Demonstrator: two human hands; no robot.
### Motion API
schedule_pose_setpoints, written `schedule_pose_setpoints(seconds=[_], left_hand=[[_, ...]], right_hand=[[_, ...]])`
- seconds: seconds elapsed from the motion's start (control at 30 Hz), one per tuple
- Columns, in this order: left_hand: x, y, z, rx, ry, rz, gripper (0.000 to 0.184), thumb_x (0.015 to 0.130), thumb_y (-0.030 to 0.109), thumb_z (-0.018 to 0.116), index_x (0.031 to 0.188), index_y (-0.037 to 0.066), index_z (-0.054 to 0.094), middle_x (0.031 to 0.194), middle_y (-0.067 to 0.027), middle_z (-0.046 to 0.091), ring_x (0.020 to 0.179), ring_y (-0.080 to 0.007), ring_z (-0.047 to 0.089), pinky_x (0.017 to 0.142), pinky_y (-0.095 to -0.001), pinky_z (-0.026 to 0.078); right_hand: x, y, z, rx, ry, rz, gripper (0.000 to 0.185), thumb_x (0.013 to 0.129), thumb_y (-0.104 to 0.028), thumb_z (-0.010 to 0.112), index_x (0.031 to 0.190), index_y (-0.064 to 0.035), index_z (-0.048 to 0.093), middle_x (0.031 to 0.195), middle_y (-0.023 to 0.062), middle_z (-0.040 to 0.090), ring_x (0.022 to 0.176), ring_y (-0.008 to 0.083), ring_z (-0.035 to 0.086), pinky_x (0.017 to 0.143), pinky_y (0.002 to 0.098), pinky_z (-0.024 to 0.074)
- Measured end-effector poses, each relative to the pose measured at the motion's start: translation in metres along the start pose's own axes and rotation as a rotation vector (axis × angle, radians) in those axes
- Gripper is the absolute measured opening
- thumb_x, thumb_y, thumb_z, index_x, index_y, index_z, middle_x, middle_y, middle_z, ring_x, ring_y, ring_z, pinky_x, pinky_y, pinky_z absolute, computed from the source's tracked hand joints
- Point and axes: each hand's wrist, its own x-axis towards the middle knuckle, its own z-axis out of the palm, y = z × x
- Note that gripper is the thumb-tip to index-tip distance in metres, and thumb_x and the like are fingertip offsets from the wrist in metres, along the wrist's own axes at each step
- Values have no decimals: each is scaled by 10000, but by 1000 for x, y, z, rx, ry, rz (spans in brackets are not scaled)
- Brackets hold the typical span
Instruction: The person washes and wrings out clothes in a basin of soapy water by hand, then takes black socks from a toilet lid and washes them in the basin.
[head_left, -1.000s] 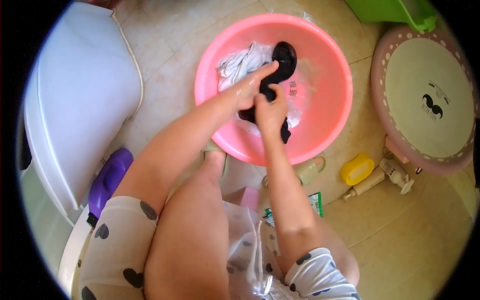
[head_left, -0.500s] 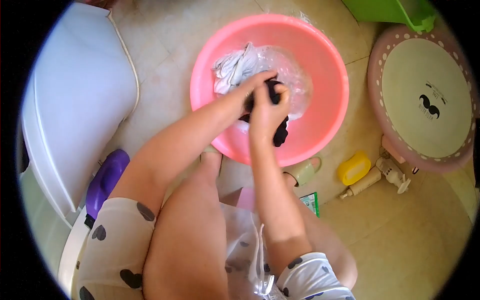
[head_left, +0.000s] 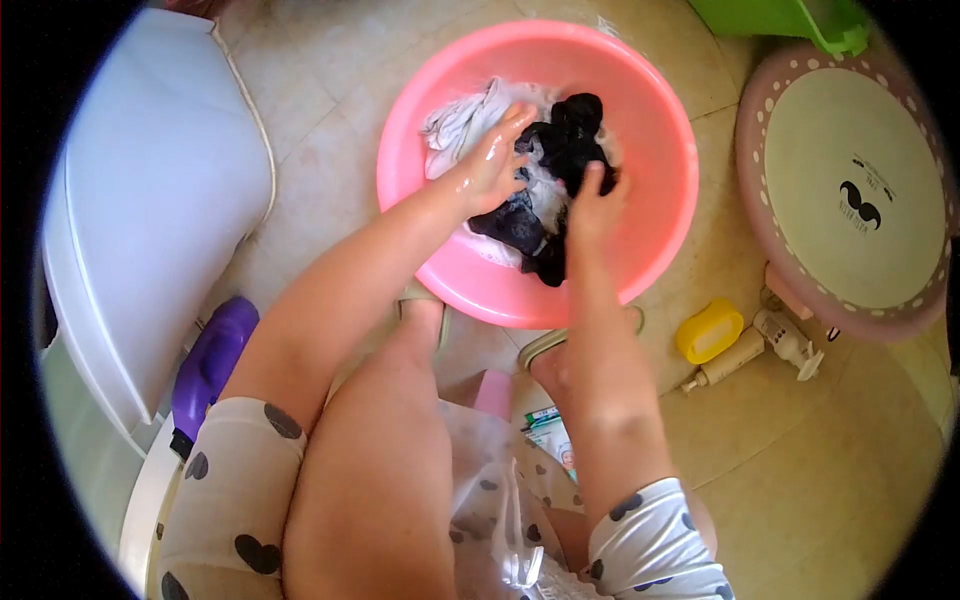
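A pink basin (head_left: 665,220) stands on the floor before me. In it a black garment (head_left: 585,135) lies spread in loose folds over soapy water; its exact kind is unclear. Beside it, on the left, rests a bunched white cloth (head_left: 458,135). My left hand (head_left: 492,165), wet with suds, hovers at the left of the black garment with its fingers apart. On the other side my right hand (head_left: 597,203) is at the garment's right edge, fingers apart and partly blurred; whether it touches the cloth I cannot tell.
A round basin with a dotted rim (head_left: 752,200) leans at the right, below a green container (head_left: 790,18). Near it on the floor are a yellow oval item (head_left: 710,331) and pump bottles (head_left: 787,340). A purple bottle (head_left: 215,355) stands left, below a white appliance (head_left: 165,180).
My hands have moved apart, and the black garment that was bunched between them now lies spread in the basin. My right hand has shifted right. My right foot has come into view.
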Motion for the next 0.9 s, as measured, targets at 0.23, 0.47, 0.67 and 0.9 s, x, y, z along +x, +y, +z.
schedule_pose_setpoints(seconds=[0.23,0.47,0.67,0.9], left_hand=[[5,10,-10,-119,-20,-267,573,850,477,594,1235,77,456,1205,-85,530,1015,-252,583,837,-404,502],[31,-36,-39,-402,-348,-242,237,926,282,512,1024,70,550,888,-99,603,749,-184,621,636,-300,532],[21,-20,-8,-332,-146,-14,265,864,197,457,1042,38,571,1025,-100,626,956,-232,586,912,-392,436],[16,-12,-18,-128,-206,-15,603,878,465,554,1334,96,413,1318,-69,490,1126,-259,507,973,-464,385]], right_hand=[[-86,-145,-30,70,-498,-102,187,662,-74,624,840,-21,605,802,188,582,773,382,573,706,419,466],[-60,-125,0,-146,-138,-404,173,685,-163,684,672,-30,576,679,140,547,620,326,547,607,398,453],[47,-62,2,-413,-104,-151,312,794,-295,625,897,-1,657,931,196,635,817,359,598,780,430,460],[-26,-56,9,-86,-477,-30,278,692,-55,573,962,-5,616,995,214,601,937,372,580,818,427,449]])
